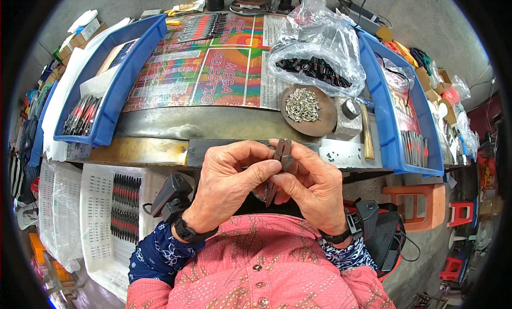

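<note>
Just in front of my chest, over the bench's near edge, both hands hold one slim, dark flat piece (283, 148) with small holes near its upper end. It stands steeply tilted, and my fingers partly cover it, so I cannot make out its exact kind. My left hand (224, 170) pinches it from the left with thumb and fingers. From the right, my right hand (314, 183) grips it, thumb across its lower part. Beyond the hands lies a round brown dish (327, 122) with a heap of small silver pins (302, 105).
A clear plastic bag (320, 37) of black parts stands behind the dish. Right of the dish are a metal block (349, 126) and a wooden handle (367, 133). Blue bins (111, 114) (434, 149) flank the bench. Red-and-black tools fill a white basket (96, 245) at lower left.
</note>
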The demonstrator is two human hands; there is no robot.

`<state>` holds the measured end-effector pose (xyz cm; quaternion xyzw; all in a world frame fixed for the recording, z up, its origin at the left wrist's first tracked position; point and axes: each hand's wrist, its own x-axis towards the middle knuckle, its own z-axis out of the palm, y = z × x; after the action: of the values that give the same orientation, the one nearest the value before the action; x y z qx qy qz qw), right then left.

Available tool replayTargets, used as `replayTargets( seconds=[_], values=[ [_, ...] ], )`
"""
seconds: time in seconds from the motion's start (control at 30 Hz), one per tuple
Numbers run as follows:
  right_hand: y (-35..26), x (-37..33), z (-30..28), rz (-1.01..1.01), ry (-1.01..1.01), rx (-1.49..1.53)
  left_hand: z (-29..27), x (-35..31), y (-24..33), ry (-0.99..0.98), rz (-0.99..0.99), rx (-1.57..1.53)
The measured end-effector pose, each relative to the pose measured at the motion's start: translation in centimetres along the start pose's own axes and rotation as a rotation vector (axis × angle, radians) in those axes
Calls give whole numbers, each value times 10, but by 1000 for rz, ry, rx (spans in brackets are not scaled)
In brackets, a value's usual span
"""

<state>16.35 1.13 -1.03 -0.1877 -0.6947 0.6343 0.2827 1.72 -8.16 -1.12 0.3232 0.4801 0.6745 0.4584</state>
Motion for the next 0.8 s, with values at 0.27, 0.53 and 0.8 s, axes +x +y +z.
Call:
replayTargets(
  seconds=[0.27,0.53,0.8],
  values=[
    [-4,-1,0,3,0,8,1,-2,0,-27,8,-14],
    [-3,-2,1,8,0,-4,0,-2,-1,-15,18,-12],
    [-4,-2,2,22,-15,-3,-1,-2,1,-32,5,-10]
  ],
)
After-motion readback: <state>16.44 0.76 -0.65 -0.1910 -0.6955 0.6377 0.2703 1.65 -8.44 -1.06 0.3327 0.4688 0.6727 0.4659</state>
